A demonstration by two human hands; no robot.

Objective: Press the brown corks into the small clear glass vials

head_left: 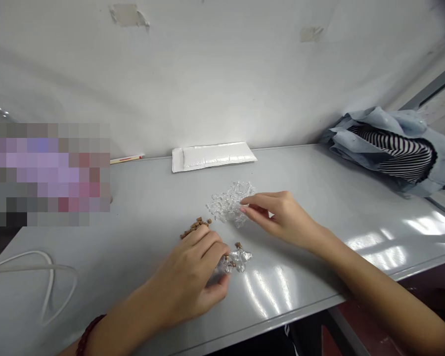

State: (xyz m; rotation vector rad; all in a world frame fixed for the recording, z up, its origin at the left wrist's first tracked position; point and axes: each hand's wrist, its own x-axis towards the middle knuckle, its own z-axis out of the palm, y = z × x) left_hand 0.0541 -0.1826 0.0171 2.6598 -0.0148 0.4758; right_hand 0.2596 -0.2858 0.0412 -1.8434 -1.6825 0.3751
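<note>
Small clear glass bottles lie in a loose pile near the middle of the table. At the pile's right edge, my right hand pinches with thumb and forefinger on what looks like one of them. My left hand is curled, palm down, around clear bottles by its fingertips; the palm side is hidden. Several corked bottles rest on the table beside those fingers, one with its brown cork pointing up. Loose brown corks form a small heap just beyond the left knuckles.
A white padded envelope lies against the wall. To the far right sits a denim bag with a striped lining. A white cable loops at the left, below a pixelated area. A thin pale stick lies at the back.
</note>
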